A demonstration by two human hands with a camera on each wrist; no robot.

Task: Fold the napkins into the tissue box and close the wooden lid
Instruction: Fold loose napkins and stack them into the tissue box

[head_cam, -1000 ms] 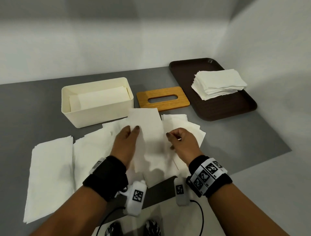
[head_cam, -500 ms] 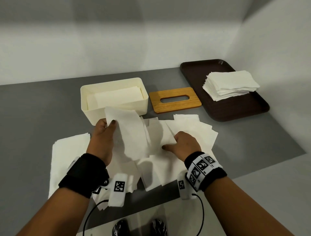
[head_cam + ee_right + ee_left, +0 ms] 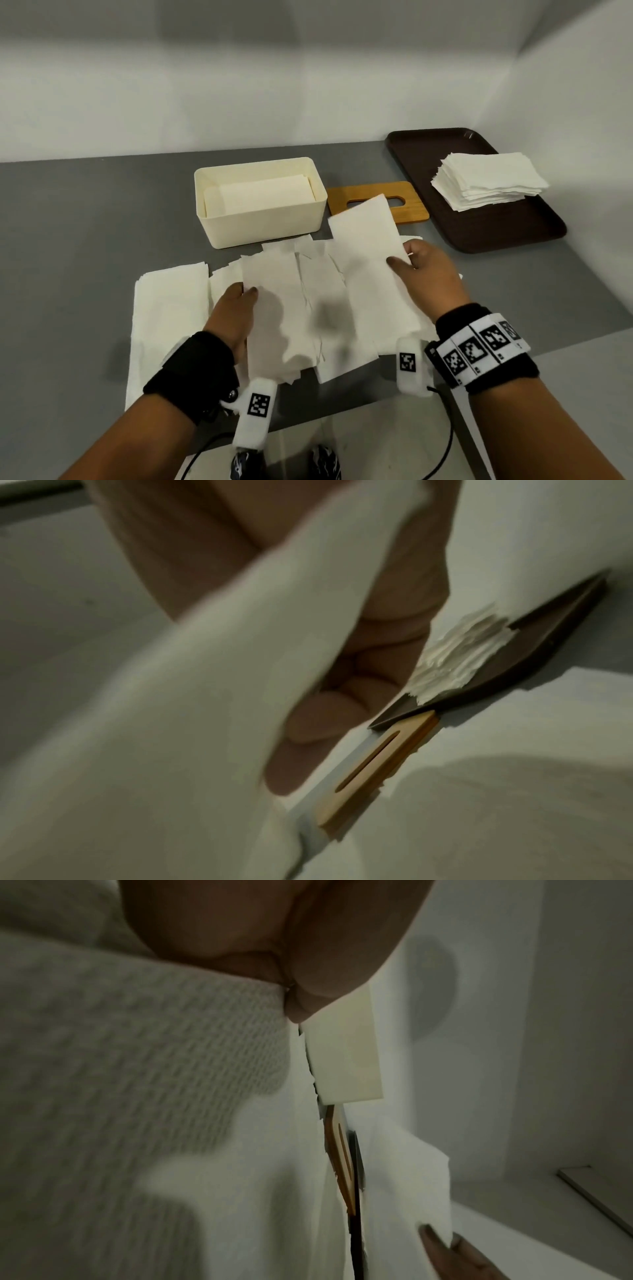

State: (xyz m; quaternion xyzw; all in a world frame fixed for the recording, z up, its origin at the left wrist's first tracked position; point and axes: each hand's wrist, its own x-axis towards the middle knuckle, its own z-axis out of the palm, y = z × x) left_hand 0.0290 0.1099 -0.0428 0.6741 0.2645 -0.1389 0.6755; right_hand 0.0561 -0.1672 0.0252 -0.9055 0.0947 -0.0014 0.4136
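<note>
The cream tissue box (image 3: pixel 263 222) stands open with folded napkins (image 3: pixel 260 197) inside. Right of it lies the wooden lid (image 3: pixel 409 209) with its slot, partly hidden behind a raised napkin. Several overlapping white napkin strips (image 3: pixel 322 308) spread in front of the box. My left hand (image 3: pixel 248 291) pinches the left strip (image 3: pixel 270 318), thumb on top. My right hand (image 3: pixel 404 260) pinches the right strip (image 3: pixel 366 260) and holds its far end up. In the right wrist view its fingers (image 3: pixel 325 718) curl under that napkin (image 3: pixel 205 696), with the lid (image 3: pixel 377 764) beyond.
A dark brown tray (image 3: pixel 513 226) at the back right carries a stack of napkins (image 3: pixel 489 180). Another flat napkin pile (image 3: pixel 168 308) lies at the left on the grey mat (image 3: pixel 85 240). White walls close the back and right sides.
My left hand came back from the box toward me with its napkin. My right hand left the pile and lifted a strip up to the right, in front of the lid.
</note>
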